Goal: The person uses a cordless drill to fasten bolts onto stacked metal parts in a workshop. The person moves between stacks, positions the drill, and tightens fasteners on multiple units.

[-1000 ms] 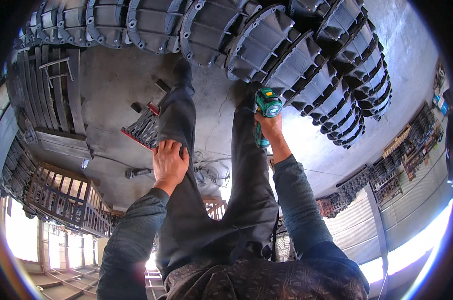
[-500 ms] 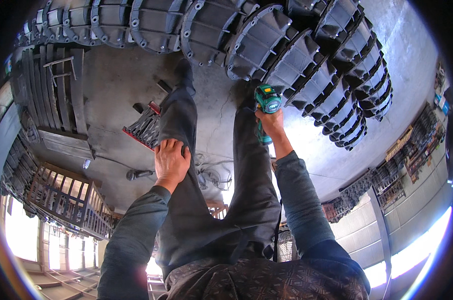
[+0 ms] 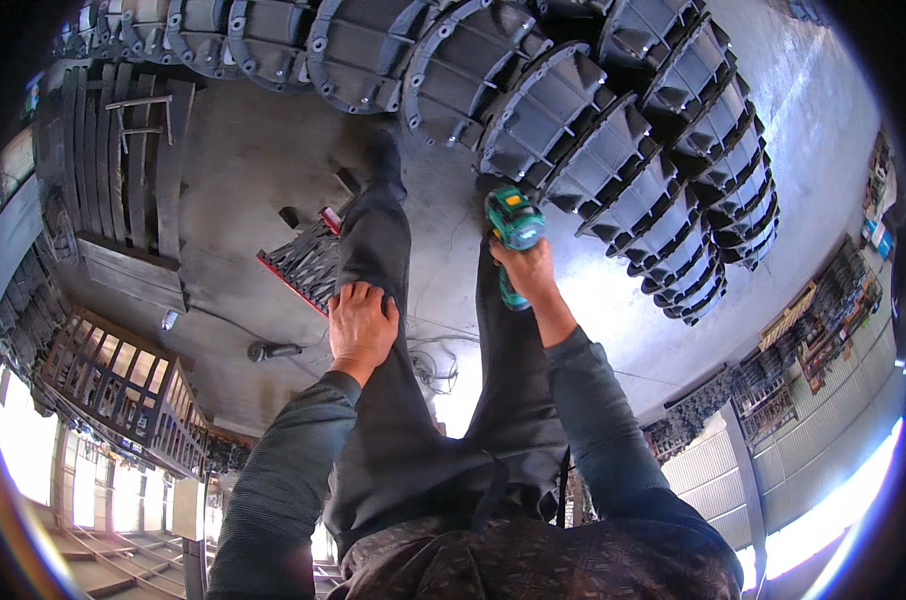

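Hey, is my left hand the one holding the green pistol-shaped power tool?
No, your right hand grips the green pistol-shaped power tool, while your left hand rests on the black trouser leg.

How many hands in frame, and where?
2: left hand on the left leg, right hand gripping the green power drill. No other hands visible.

There are two hands (image 3: 364, 325), two legs (image 3: 377, 240) — and one power tool (image 3: 514, 217).
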{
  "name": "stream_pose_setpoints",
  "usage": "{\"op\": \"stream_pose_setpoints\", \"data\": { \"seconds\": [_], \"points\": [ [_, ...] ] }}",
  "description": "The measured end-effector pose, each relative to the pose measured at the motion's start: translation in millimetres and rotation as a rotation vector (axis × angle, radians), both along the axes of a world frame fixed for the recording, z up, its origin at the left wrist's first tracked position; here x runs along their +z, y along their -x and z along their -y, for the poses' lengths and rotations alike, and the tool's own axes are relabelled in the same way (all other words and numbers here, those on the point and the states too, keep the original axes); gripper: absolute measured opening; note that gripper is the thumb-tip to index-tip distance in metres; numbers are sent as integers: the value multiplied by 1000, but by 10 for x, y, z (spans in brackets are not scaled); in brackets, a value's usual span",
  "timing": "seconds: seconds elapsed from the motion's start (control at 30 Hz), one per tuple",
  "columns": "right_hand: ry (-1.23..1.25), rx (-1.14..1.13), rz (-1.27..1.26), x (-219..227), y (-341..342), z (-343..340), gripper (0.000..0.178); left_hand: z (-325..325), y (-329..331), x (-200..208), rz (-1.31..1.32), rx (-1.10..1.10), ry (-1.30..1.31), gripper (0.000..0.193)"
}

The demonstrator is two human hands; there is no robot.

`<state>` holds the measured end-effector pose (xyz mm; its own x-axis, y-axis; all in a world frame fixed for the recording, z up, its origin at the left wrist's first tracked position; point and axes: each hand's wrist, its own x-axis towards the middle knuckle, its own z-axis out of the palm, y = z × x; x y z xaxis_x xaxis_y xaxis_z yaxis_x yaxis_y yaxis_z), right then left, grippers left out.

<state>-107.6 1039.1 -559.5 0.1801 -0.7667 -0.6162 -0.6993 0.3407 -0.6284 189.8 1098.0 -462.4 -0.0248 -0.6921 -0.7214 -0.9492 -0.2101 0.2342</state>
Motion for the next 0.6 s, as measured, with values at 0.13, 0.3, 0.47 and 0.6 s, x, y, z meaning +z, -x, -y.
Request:
{"op": "stream_pose_setpoints", "data": {
  "seconds": [0.13, 0.3, 0.47, 0.6],
  "points": [
    [254, 202, -132, -297, -325, 88, 3, 66, -83, -12, -2, -11, 12, 24],
    [-27, -165, 0, -596, -513, 96, 3, 132, -211, -21, -45, 31, 8, 24],
    [122, -37, -27, -594, -592, 154, 7, 229, -313, -31, -72, 43, 5, 23],
    [-146, -388, 96, -413, -718, 382, 16, 318, -394, -39, -86, 38, -2, 23]
  ]
}}
